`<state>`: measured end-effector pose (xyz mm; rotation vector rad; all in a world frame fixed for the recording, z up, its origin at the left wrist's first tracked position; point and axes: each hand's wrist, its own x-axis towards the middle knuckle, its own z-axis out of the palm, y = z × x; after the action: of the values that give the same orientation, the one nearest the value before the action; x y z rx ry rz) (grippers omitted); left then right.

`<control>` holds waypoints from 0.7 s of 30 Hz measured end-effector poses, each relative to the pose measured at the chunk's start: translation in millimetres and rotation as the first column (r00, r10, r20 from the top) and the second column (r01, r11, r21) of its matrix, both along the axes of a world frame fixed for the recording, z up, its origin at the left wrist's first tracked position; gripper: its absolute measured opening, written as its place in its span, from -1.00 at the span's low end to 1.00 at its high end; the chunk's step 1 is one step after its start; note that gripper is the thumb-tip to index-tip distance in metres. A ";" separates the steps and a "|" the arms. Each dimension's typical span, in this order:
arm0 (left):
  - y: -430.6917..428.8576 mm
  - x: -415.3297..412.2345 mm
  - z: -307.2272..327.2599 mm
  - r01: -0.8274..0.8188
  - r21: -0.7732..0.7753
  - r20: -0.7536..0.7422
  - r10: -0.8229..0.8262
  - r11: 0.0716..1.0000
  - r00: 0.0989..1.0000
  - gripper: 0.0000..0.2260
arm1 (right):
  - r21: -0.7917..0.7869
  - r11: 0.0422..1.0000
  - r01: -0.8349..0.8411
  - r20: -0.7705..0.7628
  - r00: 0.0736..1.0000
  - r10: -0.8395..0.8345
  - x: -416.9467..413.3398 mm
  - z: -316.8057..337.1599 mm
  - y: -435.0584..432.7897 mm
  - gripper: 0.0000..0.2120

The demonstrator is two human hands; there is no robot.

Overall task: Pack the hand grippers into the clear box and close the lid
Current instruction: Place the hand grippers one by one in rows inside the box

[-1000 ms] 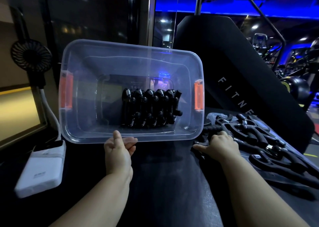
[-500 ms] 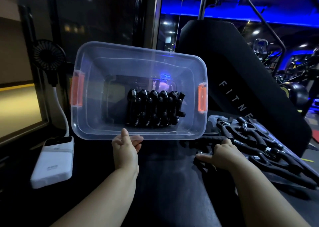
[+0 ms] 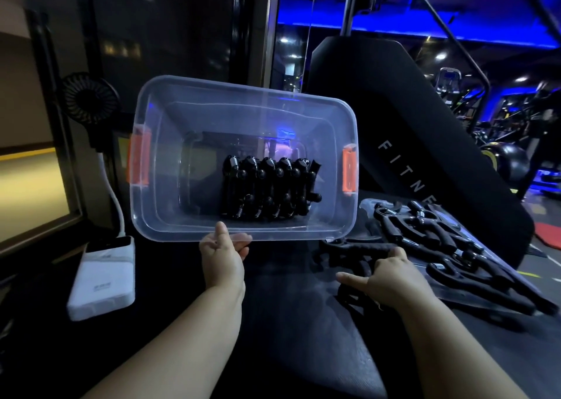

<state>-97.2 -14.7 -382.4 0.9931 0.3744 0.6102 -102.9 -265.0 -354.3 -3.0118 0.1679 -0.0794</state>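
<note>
- My left hand point(image 3: 223, 257) is pinching the near rim of the clear rectangular plastic box with orange latches point(image 3: 328, 119), tilting its opening toward me; a row of black spring hand grippers point(image 3: 267, 187) is sitting inside, beyond my fingers point(image 3: 243, 239).
- My right hand point(image 3: 391, 277) is closing its fingers on a loose black hand gripper point(image 3: 358, 250) on the dark counter point(image 3: 291, 322).

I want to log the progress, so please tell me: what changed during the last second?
Very little. The right hand drew slightly toward the person over the loose hand grippers; whether it grasps one is unclear. The view itself shifted. The left hand still holds the tipped clear box by its near rim; the packed row is unchanged.
</note>
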 end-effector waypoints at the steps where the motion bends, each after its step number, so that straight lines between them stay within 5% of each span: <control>1: -0.2 -0.6 0.4 0.001 -0.003 0.000 -0.001 1.000 1.000 -0.77 | 0.011 1.000 0.005 0.009 1.000 -0.005 0.1 -0.7 -0.3 -0.23; 11: 1.6 0.7 -0.4 -0.005 -0.001 0.003 0.005 1.000 1.000 -0.78 | 0.024 0.998 0.061 0.099 0.993 -0.063 4.2 -7.9 3.7 -0.24; 18: 2.8 5.1 -3.8 -0.002 0.013 -0.006 0.002 1.000 1.000 -0.63 | 0.020 0.998 0.055 0.054 0.997 -0.056 3.0 -10.8 3.7 0.01; 21: 3.1 5.1 -3.8 0.001 0.020 0.000 -0.001 1.000 1.000 -0.65 | 0.021 0.998 0.052 0.059 0.997 -0.053 0.4 -8.3 4.4 -0.14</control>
<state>-92.1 -11.6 -386.2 1.0126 0.3677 0.6142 -102.5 -260.6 -362.6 -2.9821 0.2411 -0.1710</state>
